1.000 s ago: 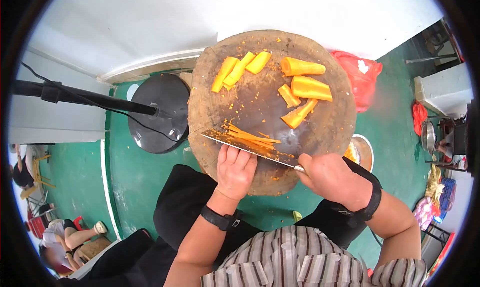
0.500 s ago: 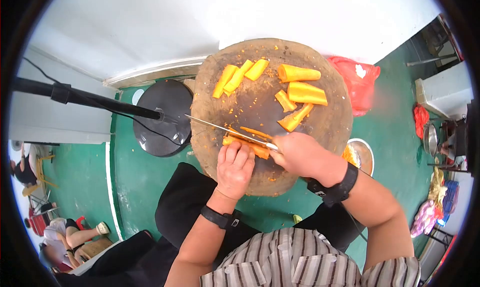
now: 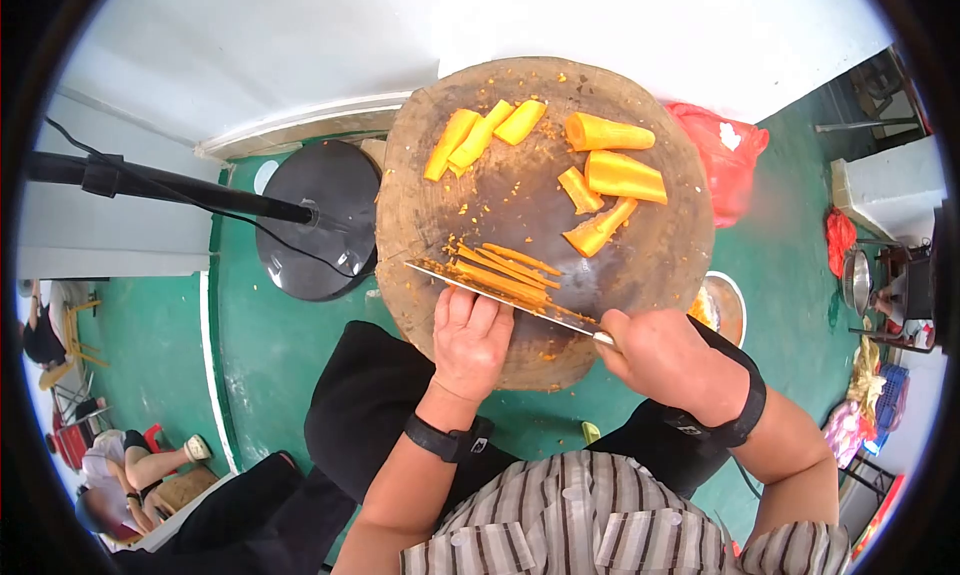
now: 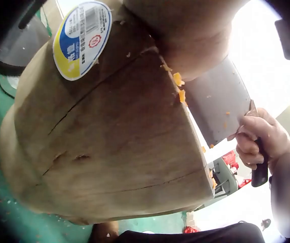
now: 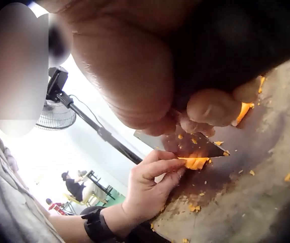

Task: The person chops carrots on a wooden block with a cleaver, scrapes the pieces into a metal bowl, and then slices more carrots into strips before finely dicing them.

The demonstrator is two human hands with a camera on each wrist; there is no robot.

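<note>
My right hand [image 3: 665, 360] grips the handle of a broad cleaver [image 4: 213, 101], whose blade runs slanting across the near part of a round wooden chopping block [image 3: 420, 225]. Right behind the blade, my left hand [image 3: 468, 345] holds down a carrot piece [image 5: 194, 162], pinched under its fingers in the right wrist view; the blade hides it from the head view. Thin carrot strips [image 3: 520, 263] lie along the blade's far side. Thicker carrot chunks [image 3: 625, 177] rest at the block's right, and flat carrot slabs [image 3: 482, 140] at its far left.
A black round stand base [image 3: 320, 215] with a pole is left of the block. To the right are a red plastic bag [image 3: 715, 165] and a metal bowl [image 3: 735, 310]. A white wall [image 3: 560, 20] rises behind. Another person [image 3: 130, 475] sits at the far lower left.
Half a second ago the cleaver lay farther over the block, with the carrot piece showing under my left fingers. Now it is back against those fingertips, and more strips lie spread beyond it.
</note>
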